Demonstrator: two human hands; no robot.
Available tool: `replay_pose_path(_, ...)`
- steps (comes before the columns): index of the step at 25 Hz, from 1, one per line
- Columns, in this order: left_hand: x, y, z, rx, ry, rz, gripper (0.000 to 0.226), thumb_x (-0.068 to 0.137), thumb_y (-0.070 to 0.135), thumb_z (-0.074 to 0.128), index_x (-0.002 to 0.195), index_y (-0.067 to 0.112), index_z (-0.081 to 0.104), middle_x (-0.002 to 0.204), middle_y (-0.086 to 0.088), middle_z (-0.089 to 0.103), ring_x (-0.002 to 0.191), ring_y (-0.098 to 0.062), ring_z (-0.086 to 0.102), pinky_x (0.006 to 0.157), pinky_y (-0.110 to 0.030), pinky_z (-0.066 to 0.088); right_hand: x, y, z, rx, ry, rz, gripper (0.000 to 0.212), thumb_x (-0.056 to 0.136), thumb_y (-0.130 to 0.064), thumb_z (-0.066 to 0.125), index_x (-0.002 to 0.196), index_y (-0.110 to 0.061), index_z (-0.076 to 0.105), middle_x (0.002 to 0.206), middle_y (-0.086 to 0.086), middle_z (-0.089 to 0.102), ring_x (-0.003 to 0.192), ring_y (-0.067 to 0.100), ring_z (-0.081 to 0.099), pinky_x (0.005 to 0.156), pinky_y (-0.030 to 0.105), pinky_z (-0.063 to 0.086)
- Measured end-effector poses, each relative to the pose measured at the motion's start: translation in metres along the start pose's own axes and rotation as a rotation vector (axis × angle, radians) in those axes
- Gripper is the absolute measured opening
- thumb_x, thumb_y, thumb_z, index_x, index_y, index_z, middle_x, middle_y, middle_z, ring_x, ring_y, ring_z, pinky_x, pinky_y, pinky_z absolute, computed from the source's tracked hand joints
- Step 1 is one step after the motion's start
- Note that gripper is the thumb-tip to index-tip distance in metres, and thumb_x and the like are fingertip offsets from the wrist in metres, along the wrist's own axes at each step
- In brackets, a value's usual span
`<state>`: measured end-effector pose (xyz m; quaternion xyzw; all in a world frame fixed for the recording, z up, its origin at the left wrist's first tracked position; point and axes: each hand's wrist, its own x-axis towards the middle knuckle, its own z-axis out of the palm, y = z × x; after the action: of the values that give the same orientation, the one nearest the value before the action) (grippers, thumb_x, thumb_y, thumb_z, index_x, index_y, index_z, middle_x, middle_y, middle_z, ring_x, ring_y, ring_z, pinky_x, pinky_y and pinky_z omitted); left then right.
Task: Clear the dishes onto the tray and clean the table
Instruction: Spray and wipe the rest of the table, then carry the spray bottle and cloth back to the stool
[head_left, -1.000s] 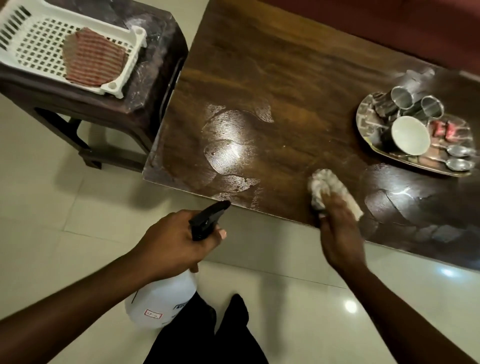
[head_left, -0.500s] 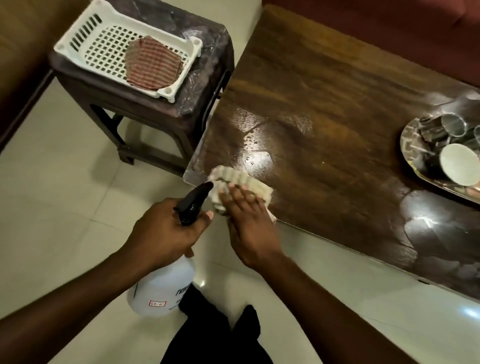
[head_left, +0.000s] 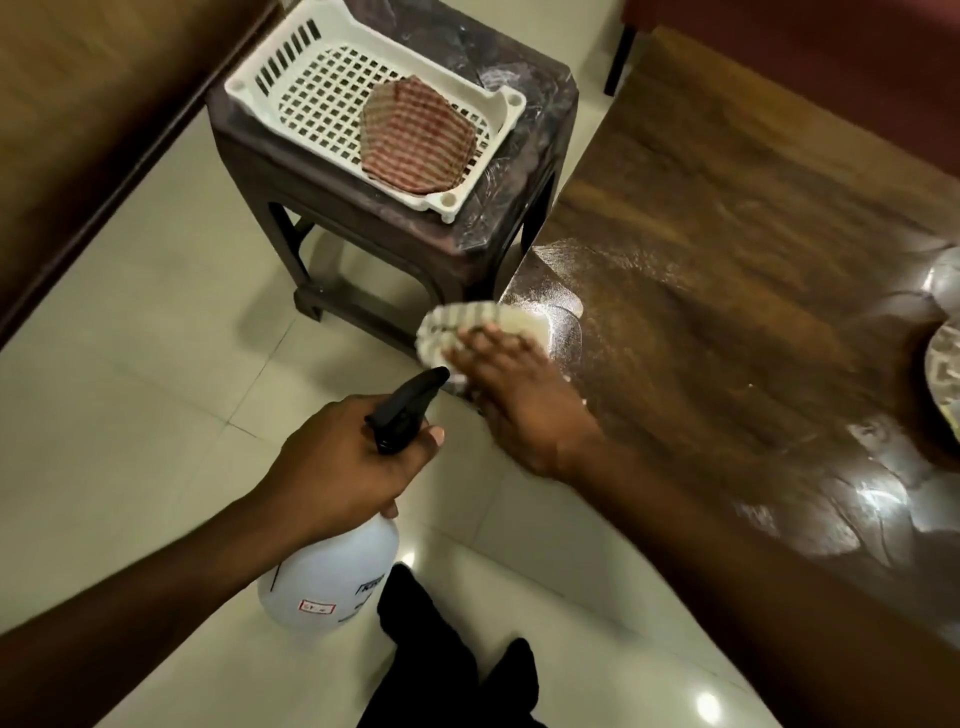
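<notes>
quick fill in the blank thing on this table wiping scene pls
1. The left hand grips the ____.
2. The right hand presses a ____ on the table.
3. The basket sits on a ____.
Missing: bottle, cloth, stool.

a cloth (head_left: 418, 140) in a basket (head_left: 291, 88) on a stool (head_left: 545, 119), left of the table (head_left: 727, 260).

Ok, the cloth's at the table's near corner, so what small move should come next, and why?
Probably sweep the cloth rightward along the near edge of the table. The right hand presses it at the left corner, partly overhanging the edge, while shiny wet smears remain nearer the tray. The left hand holds the spray bottle clear of the table.
</notes>
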<state>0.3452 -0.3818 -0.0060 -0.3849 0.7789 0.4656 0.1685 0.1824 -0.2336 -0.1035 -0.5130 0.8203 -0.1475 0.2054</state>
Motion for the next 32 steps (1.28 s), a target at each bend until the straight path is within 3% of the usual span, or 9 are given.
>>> replay_pose_path(4,0.007,0.007,-0.001,0.028,0.012,0.001,0.026,0.095,0.051,0.071,0.083,0.028,0.068,0.054,0.0,0.075,0.063,-0.012,0.077,0.084,-0.033,0.058,-0.012,0.007,0.004,-0.075,-0.11,-0.324,0.051,0.111,-0.027,0.043,0.162,-0.022,0.044,0.172,0.002,0.038,0.162,0.023,0.029,0.134,0.043,0.015)
replay_pose_path(11,0.004,0.006,0.001,-0.078,-0.035,0.074,0.013,0.094,0.051,0.075,0.094,0.039,0.07,0.083,-0.002,0.084,0.053,-0.012,0.077,0.091,-0.037,0.06,0.055,0.082,-0.045,0.047,0.168,0.327,0.057,0.108,-0.031,0.037,0.165,-0.025,0.037,0.176,0.006,0.027,0.164,0.026,0.021,0.134,0.048,0.018)
replay_pose_path(17,-0.008,0.043,-0.004,-0.162,0.072,0.129,0.023,0.092,0.051,0.076,0.096,0.029,0.076,0.084,-0.002,0.084,0.053,-0.015,0.077,0.086,-0.039,0.062,-0.051,0.007,-0.003,0.108,-0.012,0.1,0.057,0.111,-0.036,0.031,0.168,-0.028,0.03,0.177,-0.004,0.021,0.166,0.017,0.013,0.135,0.04,0.011)
replay_pose_path(19,-0.023,0.073,-0.012,-0.224,0.097,0.164,0.016,0.092,0.044,0.079,0.097,0.029,0.077,0.083,-0.001,0.084,0.054,-0.019,0.078,0.08,-0.037,0.063,-0.08,-0.014,-0.015,0.208,-0.045,0.176,0.052,0.113,-0.029,0.035,0.165,-0.03,0.036,0.172,-0.004,0.037,0.159,0.013,0.031,0.133,0.034,0.019)
replay_pose_path(21,-0.036,0.103,-0.023,-0.273,0.106,0.216,0.013,0.092,0.041,0.08,0.098,0.029,0.079,0.088,0.0,0.084,0.059,-0.023,0.079,0.072,-0.036,0.064,-0.09,-0.035,-0.046,0.43,-0.036,0.391,0.041,0.112,-0.024,0.039,0.151,-0.031,0.052,0.13,0.0,0.074,0.117,0.012,0.069,0.113,0.036,0.051)
replay_pose_path(23,-0.054,0.14,-0.034,-0.329,0.13,0.299,0.016,0.091,0.042,0.081,0.102,0.03,0.08,0.094,0.003,0.084,0.072,-0.019,0.081,0.065,-0.029,0.064,-0.093,-0.049,-0.094,0.631,0.082,0.585,0.032,0.11,-0.026,0.041,0.134,-0.028,0.062,0.103,0.003,0.081,0.091,0.02,0.077,0.087,0.042,0.062)
replay_pose_path(27,-0.113,0.217,-0.067,-0.336,0.225,0.497,0.006,0.096,0.032,0.079,0.101,0.036,0.079,0.087,0.009,0.08,0.07,0.003,0.076,0.06,-0.004,0.052,-0.116,-0.084,-0.219,1.037,0.409,0.757,0.025,0.093,-0.039,0.053,0.103,-0.031,0.074,0.104,-0.001,0.08,0.102,0.023,0.075,0.096,0.049,0.061)
replay_pose_path(29,-0.148,0.238,-0.083,-0.36,0.249,0.54,0.007,0.098,0.029,0.078,0.093,0.035,0.078,0.076,0.002,0.08,0.064,-0.001,0.075,0.063,-0.008,0.054,-0.141,-0.1,-0.265,1.095,0.514,0.755,0.013,0.098,-0.033,0.06,0.101,-0.033,0.073,0.106,0.0,0.079,0.103,0.024,0.074,0.094,0.044,0.06)
replay_pose_path(32,-0.217,0.26,-0.109,-0.433,0.307,0.567,0.008,0.098,0.034,0.078,0.102,0.027,0.081,0.078,0.003,0.08,0.081,-0.016,0.077,0.088,-0.026,0.059,-0.203,-0.119,-0.315,1.199,0.662,0.786,0.015,0.101,-0.022,0.065,0.114,-0.02,0.073,0.11,0.01,0.078,0.1,0.027,0.074,0.083,0.043,0.06)
